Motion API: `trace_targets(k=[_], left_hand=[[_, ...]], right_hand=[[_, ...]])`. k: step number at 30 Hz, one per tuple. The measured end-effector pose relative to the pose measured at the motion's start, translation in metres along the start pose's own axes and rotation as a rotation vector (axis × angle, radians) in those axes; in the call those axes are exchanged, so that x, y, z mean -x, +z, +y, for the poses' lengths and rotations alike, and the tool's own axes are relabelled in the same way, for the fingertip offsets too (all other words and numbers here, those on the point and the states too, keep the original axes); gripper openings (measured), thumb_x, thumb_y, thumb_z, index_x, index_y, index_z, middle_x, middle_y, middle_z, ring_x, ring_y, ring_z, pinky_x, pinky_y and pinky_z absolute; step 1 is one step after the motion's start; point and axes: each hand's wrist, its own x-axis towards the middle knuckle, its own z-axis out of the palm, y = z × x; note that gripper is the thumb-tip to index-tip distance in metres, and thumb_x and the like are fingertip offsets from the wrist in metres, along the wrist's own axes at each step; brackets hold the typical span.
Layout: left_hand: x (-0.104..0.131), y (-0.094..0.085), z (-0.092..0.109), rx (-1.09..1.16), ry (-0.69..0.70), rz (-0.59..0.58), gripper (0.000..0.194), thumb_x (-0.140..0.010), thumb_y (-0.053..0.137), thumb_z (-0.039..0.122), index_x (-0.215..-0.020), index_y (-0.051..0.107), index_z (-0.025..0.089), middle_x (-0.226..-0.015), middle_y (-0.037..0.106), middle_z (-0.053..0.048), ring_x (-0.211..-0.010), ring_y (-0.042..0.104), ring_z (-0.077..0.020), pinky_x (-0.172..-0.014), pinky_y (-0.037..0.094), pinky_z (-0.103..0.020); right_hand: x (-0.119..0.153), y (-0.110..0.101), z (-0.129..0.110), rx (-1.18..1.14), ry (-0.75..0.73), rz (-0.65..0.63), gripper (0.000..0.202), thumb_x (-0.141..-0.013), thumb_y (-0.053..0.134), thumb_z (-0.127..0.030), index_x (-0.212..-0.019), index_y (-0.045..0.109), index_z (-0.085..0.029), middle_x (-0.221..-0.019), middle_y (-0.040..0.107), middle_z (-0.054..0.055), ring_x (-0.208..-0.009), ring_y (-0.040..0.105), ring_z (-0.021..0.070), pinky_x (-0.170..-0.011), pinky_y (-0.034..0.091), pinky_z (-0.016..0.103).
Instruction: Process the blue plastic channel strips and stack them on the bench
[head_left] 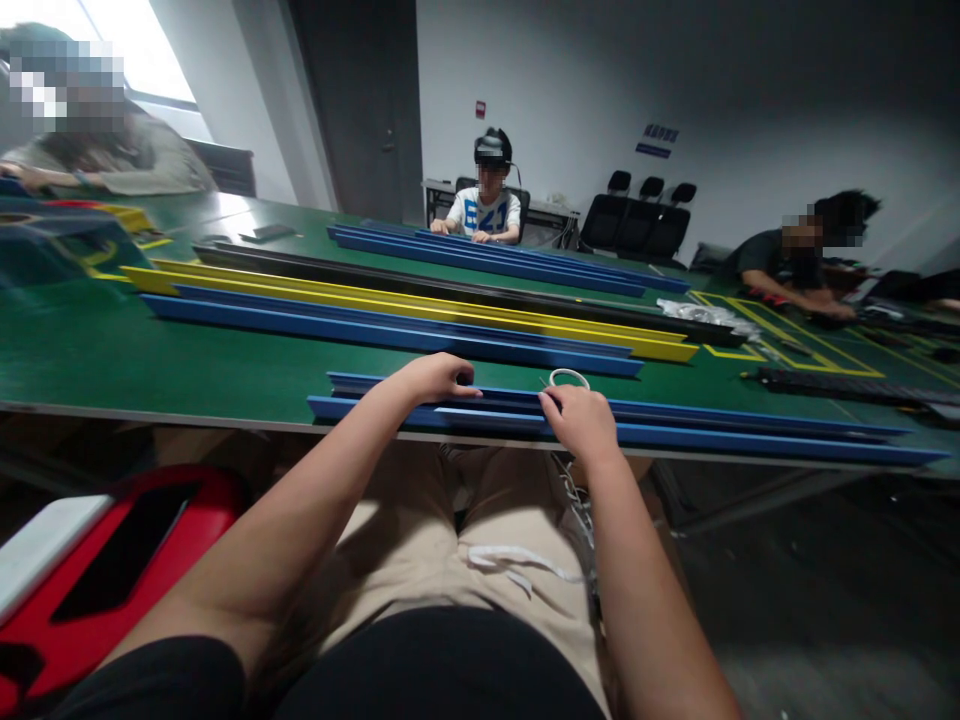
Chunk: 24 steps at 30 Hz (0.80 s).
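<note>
A long blue channel-shaped rail [720, 432] lies along the near edge of the table, under both my hands. My left hand [442, 378] is over its left part, fingers curled and a gap showing between thumb and forefinger; I see nothing held there. Farther right, my right hand [583, 418] is closed, thumb against forefinger, at the rail's upper edge. A thin white ring [570, 373], perhaps a tape roll or a loop of cord, stands up behind these fingers and seems held by them. A small thin end pokes out beside the fingertips.
Beyond lie another blue rail [390, 330], a yellow rail [420, 305], a black rail [450, 280] and more blue rails [487, 258] on the green table [247, 385]. Clear plastic wrapping [705, 318] sits right. Several people sit around; a red stool [187, 545] stands at my left.
</note>
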Motion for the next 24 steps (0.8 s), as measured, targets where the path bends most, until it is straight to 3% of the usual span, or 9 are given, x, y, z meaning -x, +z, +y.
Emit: trace_targets(k=[4, 8, 14, 20, 24], left_hand=[[0.006, -0.008, 0.003, -0.009, 0.012, 0.058, 0.047, -0.087, 0.053, 0.064, -0.094, 0.073, 0.023, -0.085, 0.072, -0.004, -0.071, 0.059, -0.0171, -0.061, 0.038, -0.027], [0.022, -0.020, 0.004, 0.005, -0.015, 0.066, 0.049, -0.090, 0.049, 0.065, -0.100, 0.073, 0.022, -0.093, 0.075, -0.005, -0.078, 0.064, -0.0189, -0.067, 0.043, -0.027], [0.051, -0.030, -0.013, 0.074, -0.154, -0.032, 0.059, -0.082, 0.056, 0.071, -0.117, 0.071, 0.025, -0.113, 0.075, -0.005, -0.098, 0.069, -0.0231, -0.082, 0.051, -0.028], [0.064, -0.027, -0.033, 0.070, -0.253, -0.157, 0.093, -0.064, 0.074, 0.066, -0.147, 0.052, 0.029, -0.140, 0.064, -0.007, -0.119, 0.064, -0.0277, -0.099, 0.050, -0.031], [0.068, -0.021, -0.035, 0.003, -0.239, -0.110, 0.089, -0.064, 0.073, 0.069, -0.141, 0.059, 0.028, -0.140, 0.064, -0.007, -0.121, 0.063, -0.0295, -0.103, 0.048, -0.033]], right_hand=[[0.004, 0.009, -0.020, 0.033, 0.101, 0.092, 0.055, -0.105, 0.028, -0.049, -0.102, 0.075, -0.021, -0.105, 0.074, 0.011, -0.102, 0.060, 0.0242, -0.088, 0.035, 0.034], [0.002, 0.012, -0.018, 0.011, 0.119, 0.118, 0.055, -0.105, 0.027, -0.043, -0.093, 0.075, -0.020, -0.101, 0.074, 0.011, -0.098, 0.060, 0.0236, -0.086, 0.033, 0.034], [0.006, 0.009, 0.019, 0.056, 0.194, 0.121, 0.050, -0.103, 0.032, -0.039, -0.090, 0.075, -0.018, -0.097, 0.074, 0.012, -0.095, 0.059, 0.0239, -0.083, 0.034, 0.033], [0.011, 0.008, 0.071, 0.119, 0.307, 0.130, 0.048, -0.102, 0.033, -0.038, -0.100, 0.077, -0.019, -0.094, 0.073, 0.013, -0.087, 0.061, 0.0232, -0.075, 0.034, 0.031], [0.007, 0.004, 0.068, 0.107, 0.291, 0.094, 0.049, -0.103, 0.033, -0.043, -0.100, 0.077, -0.020, -0.097, 0.074, 0.012, -0.091, 0.062, 0.0239, -0.075, 0.035, 0.032]])
